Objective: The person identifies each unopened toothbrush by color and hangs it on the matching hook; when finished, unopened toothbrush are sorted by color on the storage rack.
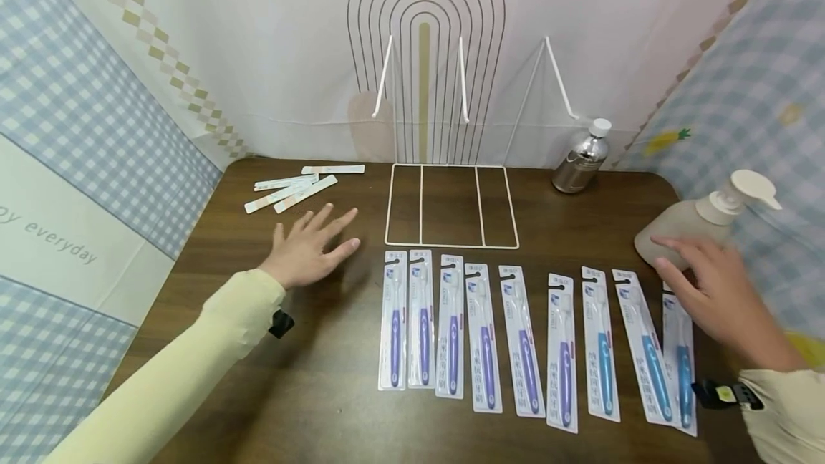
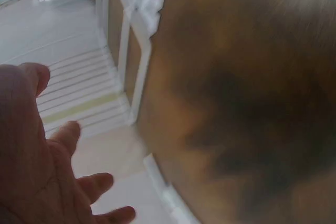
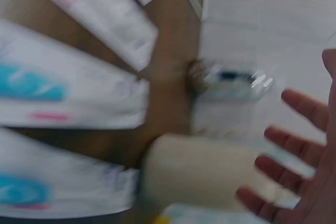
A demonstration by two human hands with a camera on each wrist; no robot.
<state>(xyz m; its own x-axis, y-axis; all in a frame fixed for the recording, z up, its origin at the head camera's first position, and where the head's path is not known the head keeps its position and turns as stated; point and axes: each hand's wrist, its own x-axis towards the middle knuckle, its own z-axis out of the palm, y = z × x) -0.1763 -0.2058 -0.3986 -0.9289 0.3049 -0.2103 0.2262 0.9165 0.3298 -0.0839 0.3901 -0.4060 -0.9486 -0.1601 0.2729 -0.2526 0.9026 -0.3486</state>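
Note:
Several packaged toothbrushes [image 1: 490, 335] lie side by side in a row on the dark wooden table [image 1: 322, 392], purple ones on the left, blue ones [image 3: 63, 90] on the right. My left hand [image 1: 308, 248] hovers flat with spread fingers [image 2: 79, 129] over the table, left of the row, holding nothing. My right hand [image 1: 715, 292] is at the right end of the row with straight fingers [image 3: 286, 148], reaching toward a beige pump bottle [image 1: 699, 224] lying on its side; whether they touch the beige pump bottle [image 3: 205, 174] I cannot tell.
A white wire rack [image 1: 451, 206] stands at the middle back, its base frame [image 2: 134, 51] on the table. A silver bottle [image 1: 580, 160] leans at the back right. Several thin white strips [image 1: 296, 188] lie at the back left. Cloth walls close in three sides.

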